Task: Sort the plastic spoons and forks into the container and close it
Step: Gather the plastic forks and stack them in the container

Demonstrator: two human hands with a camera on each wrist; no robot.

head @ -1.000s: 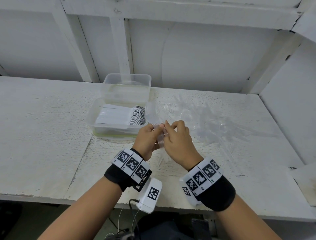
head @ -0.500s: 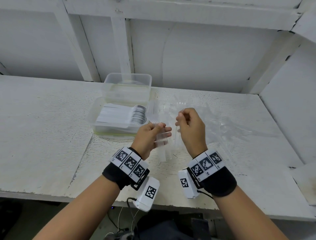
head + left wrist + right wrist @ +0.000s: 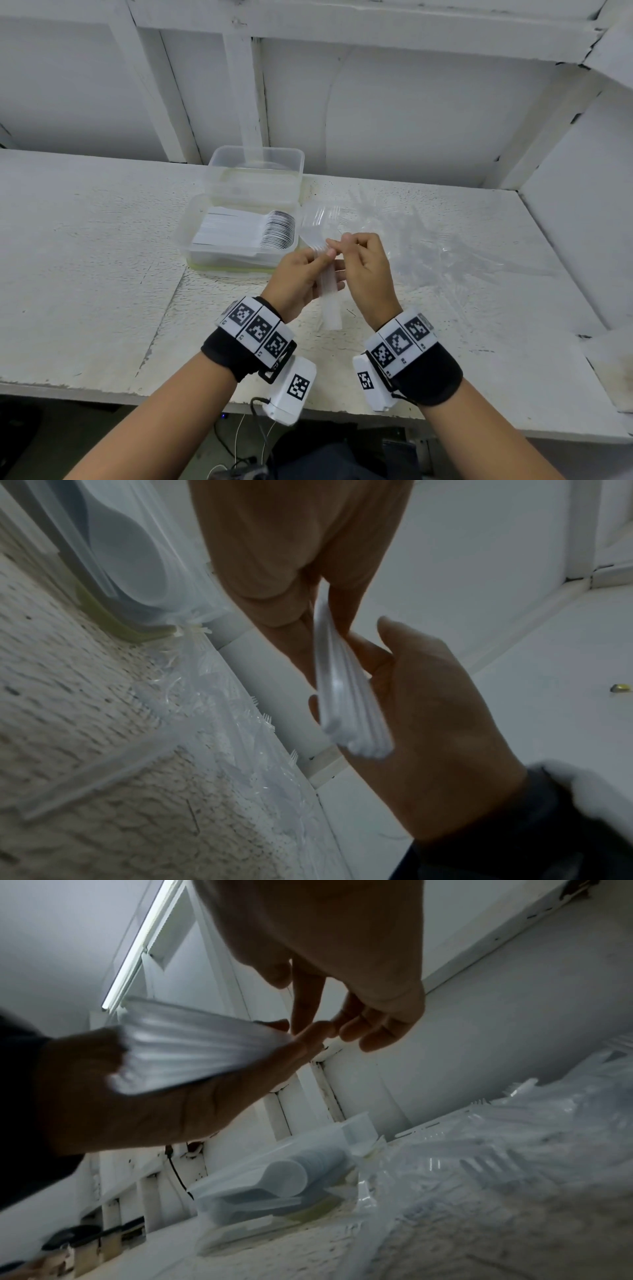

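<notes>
My left hand (image 3: 322, 265) grips a stack of clear plastic forks (image 3: 329, 291) upright above the table, handles pointing down toward me. My right hand (image 3: 346, 245) pinches the stack's upper, tine end with thumb and curled fingers. In the left wrist view the fork stack (image 3: 346, 696) lies across my left palm, the right fingers closed on its far end. An open clear container (image 3: 191, 236) just left of the hands holds a packed row of white spoons (image 3: 246, 231). A loose pile of clear forks (image 3: 421, 240) lies on the table to the right.
A second clear tub (image 3: 257, 168) stands behind the container, against the white wall. The white table (image 3: 85, 274) extends far left; its front edge is near my wrists. A side wall (image 3: 582, 222) bounds the table on the right.
Half a second ago my right hand had drawn away to the right with a fork. It has come back to the tine end of the stack in my left hand.
</notes>
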